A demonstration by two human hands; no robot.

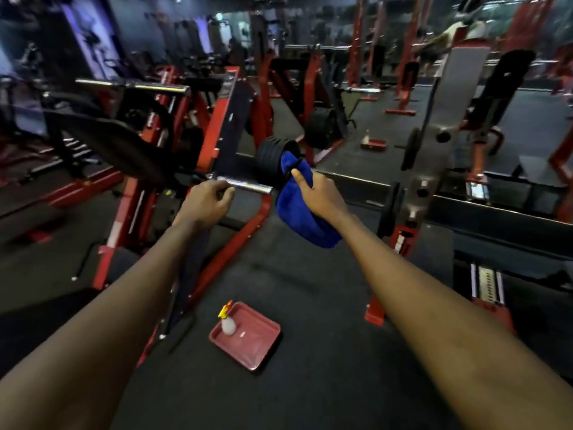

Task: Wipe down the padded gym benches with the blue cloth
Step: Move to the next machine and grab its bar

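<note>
- The far part of the gym is dim and smeared; the red frames and racks back there run into each other and cannot be told apart.
- The padded bench on the left is a dark, sloping slab, its edges blurred and its lower end hidden behind the red frame.
- Much of the blue cloth is covered by the right hand. Its top end lies against the black roller pad, and the rest hangs in a fold under the wrist.
- The label on the spray bottle is too small to read. The bottle stands upright in a corner of the red tray on the floor, between the two forearms.
- Both arms reach forward, nearly straight.
- The right hand grips the cloth, with the thumb stretched up along it and the fingers wrapped behind.
- The left hand is palm down, its fingers curled at the chrome bar just beside the roller pad. I cannot tell whether they actually close round the bar.
- The cloth is well apart from the bench, held at the roller pad to its right.
</note>
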